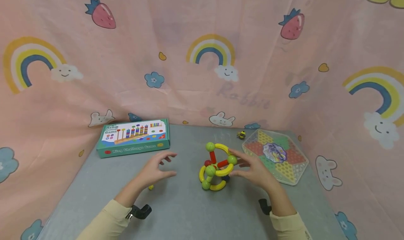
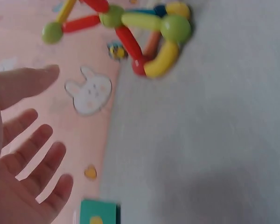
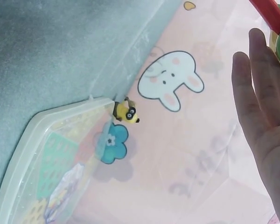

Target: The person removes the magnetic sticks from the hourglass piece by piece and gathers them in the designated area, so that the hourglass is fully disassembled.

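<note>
On the smooth grey tabletop (image 1: 183, 212), before a pink rainbow-printed cloth (image 1: 135, 57), stands an openwork toy of coloured rods and balls (image 1: 210, 170). The left hand (image 1: 153, 168) is wide, apart from it; the right hand (image 1: 254, 169), also wide, is at its side; whether touching, I cannot tell.

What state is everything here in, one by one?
Ball-and-rod model: assembled, standing
Left grip: fingers apart, holding nothing
Right grip: beside model, contact unclear
Game box: closed, lying flat
Star board: lying flat
Yellow figure: upright
Pink backdrop: hanging, creased
</note>
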The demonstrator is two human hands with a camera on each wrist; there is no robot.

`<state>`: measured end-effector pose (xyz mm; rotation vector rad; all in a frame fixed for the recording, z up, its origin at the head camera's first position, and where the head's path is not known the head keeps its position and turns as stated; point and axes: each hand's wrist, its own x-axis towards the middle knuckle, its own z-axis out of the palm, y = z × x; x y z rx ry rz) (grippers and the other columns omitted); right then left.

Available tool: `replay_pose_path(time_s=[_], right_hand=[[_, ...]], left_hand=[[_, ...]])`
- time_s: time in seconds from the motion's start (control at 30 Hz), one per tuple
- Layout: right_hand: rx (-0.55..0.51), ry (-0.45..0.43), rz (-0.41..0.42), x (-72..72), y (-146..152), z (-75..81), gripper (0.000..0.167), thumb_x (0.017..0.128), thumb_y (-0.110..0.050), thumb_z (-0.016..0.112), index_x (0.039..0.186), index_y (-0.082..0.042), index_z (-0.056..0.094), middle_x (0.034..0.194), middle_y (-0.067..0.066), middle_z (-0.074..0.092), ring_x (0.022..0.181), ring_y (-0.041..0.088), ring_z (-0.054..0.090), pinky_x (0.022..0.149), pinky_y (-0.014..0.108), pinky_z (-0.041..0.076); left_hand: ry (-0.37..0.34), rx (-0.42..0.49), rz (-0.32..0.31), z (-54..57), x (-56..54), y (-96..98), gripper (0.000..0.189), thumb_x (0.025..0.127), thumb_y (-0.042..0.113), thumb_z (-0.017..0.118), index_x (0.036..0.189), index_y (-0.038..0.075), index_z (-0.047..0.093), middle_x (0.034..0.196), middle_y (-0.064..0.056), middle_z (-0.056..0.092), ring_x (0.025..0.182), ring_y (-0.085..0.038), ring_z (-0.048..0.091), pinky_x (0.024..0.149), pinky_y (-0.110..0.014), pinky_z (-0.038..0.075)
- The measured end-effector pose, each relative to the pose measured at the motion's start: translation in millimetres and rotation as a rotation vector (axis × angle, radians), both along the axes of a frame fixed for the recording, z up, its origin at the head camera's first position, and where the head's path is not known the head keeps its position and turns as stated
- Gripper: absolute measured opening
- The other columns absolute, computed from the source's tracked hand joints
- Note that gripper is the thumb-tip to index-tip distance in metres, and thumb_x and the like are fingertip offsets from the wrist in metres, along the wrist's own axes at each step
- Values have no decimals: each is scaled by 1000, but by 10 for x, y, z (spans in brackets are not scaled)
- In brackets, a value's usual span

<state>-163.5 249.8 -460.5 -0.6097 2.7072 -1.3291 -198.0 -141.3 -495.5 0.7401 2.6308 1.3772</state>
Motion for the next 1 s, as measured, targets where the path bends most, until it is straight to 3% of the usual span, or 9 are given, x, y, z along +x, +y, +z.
replay_pose_path(time_s=[0.3,0.5,0.6,0.8,1.0], right_hand=[[-18,-32,65,-46,15,17,68,81,-32,83,143,-19,59,144,8,59,127,33,59,97,52,54],[-5,-35,50,-53,5,19,58,81,-31,83,135,-19,66,140,8,62,131,37,54,96,54,53],[6,-36,46,-49,-6,6,50,81,-33,82,129,-20,71,143,13,59,130,40,55,96,56,53],[33,-15,50,-56,-18,3,34,81,-32,82,113,-20,79,141,15,60,132,43,52,99,61,49],[53,-3,60,-76,-11,7,30,83,-30,80,109,-16,80,139,16,61,130,44,54,99,61,49]], left_hand=[[-42,39,-184,200,16,607,55,84,21,83,134,21,61,133,-3,61,101,-17,62,88,-42,56],[-33,60,-297,233,19,947,54,84,23,83,133,18,62,129,-3,62,97,-17,64,86,-43,57],[-12,46,-313,228,37,1039,53,84,22,83,133,16,64,128,-1,62,94,-13,61,83,-43,57],[90,11,-296,267,86,1147,41,84,23,84,121,11,70,111,2,64,87,-10,58,76,-29,58],[89,34,-303,263,72,1166,34,85,17,82,115,7,71,103,2,65,86,-5,61,81,-20,56]])
